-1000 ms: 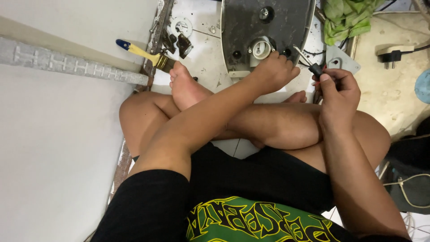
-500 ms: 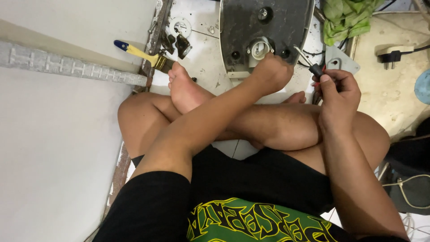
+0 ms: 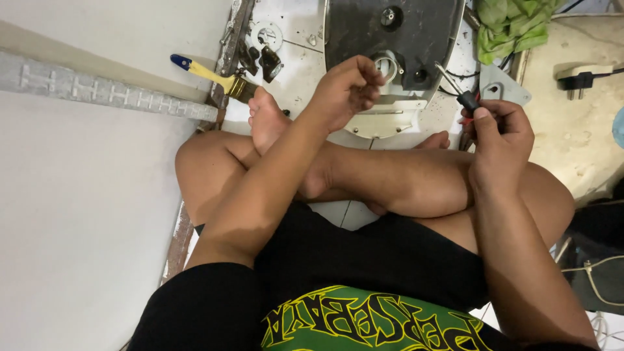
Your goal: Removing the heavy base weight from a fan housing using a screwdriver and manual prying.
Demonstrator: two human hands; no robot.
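Floor (image 3: 78, 227) pale, bare — left hand (image 3: 348, 88) curled on housing (image 3: 390, 39); right hand (image 3: 497, 133) gripping screwdriver (image 3: 458, 91).

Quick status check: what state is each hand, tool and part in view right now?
left hand: fingers curled at the white ring fitting, on the panel's lower edge
right hand: closed around the screwdriver handle
screwdriver: held, shaft tilted up-left toward the panel
grey metal panel: lying flat on the floor, dirty
paintbrush: lying on the floor, untouched
green cloth: crumpled
plug: lying loose on the floor
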